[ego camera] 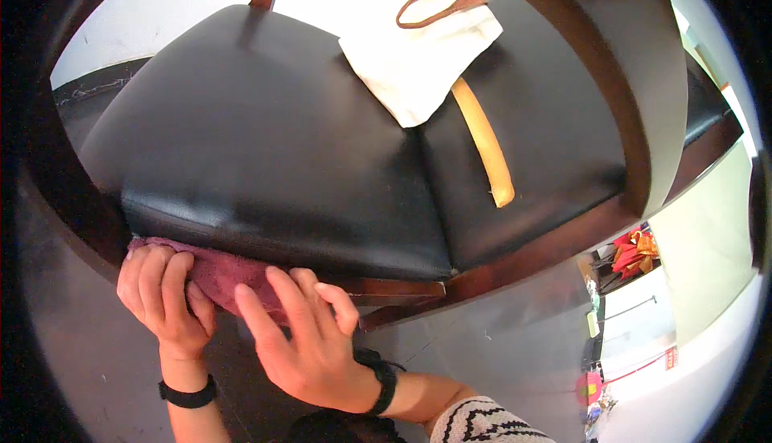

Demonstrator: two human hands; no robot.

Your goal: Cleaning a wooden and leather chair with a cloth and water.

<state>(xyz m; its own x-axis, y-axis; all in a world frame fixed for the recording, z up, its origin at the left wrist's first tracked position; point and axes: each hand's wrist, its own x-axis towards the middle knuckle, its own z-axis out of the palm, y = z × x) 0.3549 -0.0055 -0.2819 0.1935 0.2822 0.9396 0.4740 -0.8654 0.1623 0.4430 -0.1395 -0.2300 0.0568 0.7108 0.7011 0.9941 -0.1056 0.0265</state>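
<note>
My left hand [166, 292] grips the left end of a maroon cloth [226, 277], its fingers curled over it. The cloth lies along the front wooden rail [392, 289] of a chair, just under the black padded seat [271, 141]. With bent, spread fingers, my right hand [313, 340] holds the cloth's right end against that rail. Part of the cloth is hidden under both hands. Dark bands circle both wrists.
A white fabric bag with a brown strap [422, 69] lies across two adjoining seats. Beside it, a long yellow strip [485, 144] rests on the right seat [555, 141]. Curved dark wooden armrests [627, 93] flank the seats. Red and gold decorations [634, 254] stand at far right.
</note>
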